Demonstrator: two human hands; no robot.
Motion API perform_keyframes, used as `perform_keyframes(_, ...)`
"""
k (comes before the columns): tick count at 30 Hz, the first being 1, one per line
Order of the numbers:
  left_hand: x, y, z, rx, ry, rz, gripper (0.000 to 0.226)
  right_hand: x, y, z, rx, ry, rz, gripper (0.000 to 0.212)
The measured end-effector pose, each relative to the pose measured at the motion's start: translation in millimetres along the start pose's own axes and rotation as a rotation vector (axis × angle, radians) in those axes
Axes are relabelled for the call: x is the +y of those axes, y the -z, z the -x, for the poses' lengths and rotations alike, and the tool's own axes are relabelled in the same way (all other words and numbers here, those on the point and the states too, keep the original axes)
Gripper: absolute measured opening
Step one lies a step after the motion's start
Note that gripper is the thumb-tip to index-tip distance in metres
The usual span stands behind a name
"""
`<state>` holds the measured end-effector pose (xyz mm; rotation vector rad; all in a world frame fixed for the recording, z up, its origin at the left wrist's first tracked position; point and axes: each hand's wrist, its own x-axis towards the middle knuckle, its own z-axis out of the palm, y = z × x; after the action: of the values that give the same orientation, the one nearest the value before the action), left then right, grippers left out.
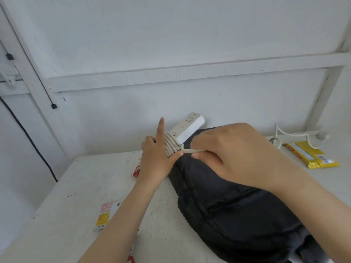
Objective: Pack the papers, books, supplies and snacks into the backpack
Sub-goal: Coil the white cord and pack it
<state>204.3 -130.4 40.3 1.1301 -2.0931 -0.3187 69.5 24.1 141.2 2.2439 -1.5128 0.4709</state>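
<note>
Left hand grips the near end of a white power strip. Its thumb is laid across the coils, its forefinger sticks straight up, and its other fingers are hidden behind the strip. The strip is a smooth, hard plastic block with rounded corners and rows of socket holes, tilted up away from the person over the far end of the backpack. A round, pale cable is wound around it in tight, even turns, and a short free length runs right from the coils. Right hand pinches that length between thumb and curled fingers, held just above the backpack.

On the scuffed, off-white table, a glossy pink-and-yellow snack packet lies flat on the near left beside the left forearm. A small red sachet peeks out by the left wrist. The backpack is black, soft and padded, with a zip along its left edge, and it lies flat in the middle. Far right, shiny yellow snack packets lie side by side, with a thin white cord looping over them.
</note>
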Motion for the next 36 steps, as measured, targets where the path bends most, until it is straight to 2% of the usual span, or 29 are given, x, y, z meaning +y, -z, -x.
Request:
perform_keyframes(2, 6, 0, 3, -0.035, -0.136, 0.026, 0.109, 5, 13, -11, 0.021, 0.027, 0.001, 0.025)
perform_keyframes(5, 12, -4, 15, -0.063, -0.343, -0.026, 0.087, 24, 32, -32, 0.061, -0.018, -0.029, 0.026)
perform_keyframes(7, 16, -6, 23, -0.03, -0.427, -0.046, 0.08, 41, 39, -43, 0.088, -0.072, -0.101, 0.021)
perform_keyframes(10, 20, -3, 32, 0.082, -0.543, 0.022, 0.075, 68, 43, -54, 0.051, -0.221, -0.407, 0.008)
perform_keyframes(12, 22, 3, 35, 0.136, -0.644, 0.047, 0.067, 78, 41, -58, -0.024, -0.278, -0.607, 0.011)
perform_keyframes(15, 26, 12, 40, 0.211, -0.74, 0.058, 0.052, 82, 31, -56, -0.114, -0.311, -0.739, 0.021)
perform_keyframes(16, 28, 14, 42, 0.234, -0.724, 0.095, 0.051, 80, 28, -54, -0.131, -0.339, -0.772, 0.021)
perform_keyframes(18, 32, 18, 43, 0.29, -0.632, 0.226, 0.052, 74, 16, -46, -0.131, -0.373, -0.789, 0.004)
perform_keyframes(20, 32, 19, 43, 0.343, -0.506, 0.351, 0.054, 70, -3, -38, -0.072, -0.468, -0.786, 0.033)
perform_keyframes(21, 30, 19, 43, 0.363, -0.449, 0.382, 0.057, 67, -12, -35, -0.077, -0.502, -0.873, 0.04)
perform_keyframes(24, 20, 16, 42, 0.383, -0.298, 0.397, 0.064, 55, -32, -31, -0.161, -0.589, -1.053, 0.035)
perform_keyframes(26, 16, 15, 39, 0.358, -0.157, 0.402, 0.065, 47, -40, -28, -0.191, -0.606, -0.916, 0.027)
perform_keyframes(29, 8, 6, 35, 0.301, -0.061, 0.22, 0.068, 28, -48, -23, -0.177, -0.501, -0.578, 0.033)
perform_keyframes(33, 6, -9, 36, 0.205, 0.021, 0.186, 0.073, 11, -49, -20, -0.143, -0.568, -0.447, 0.048)
perform_keyframes(36, 8, -19, 36, 0.193, 0.01, 0.205, 0.07, -2, -51, -15, -0.206, -0.561, -0.356, 0.045)
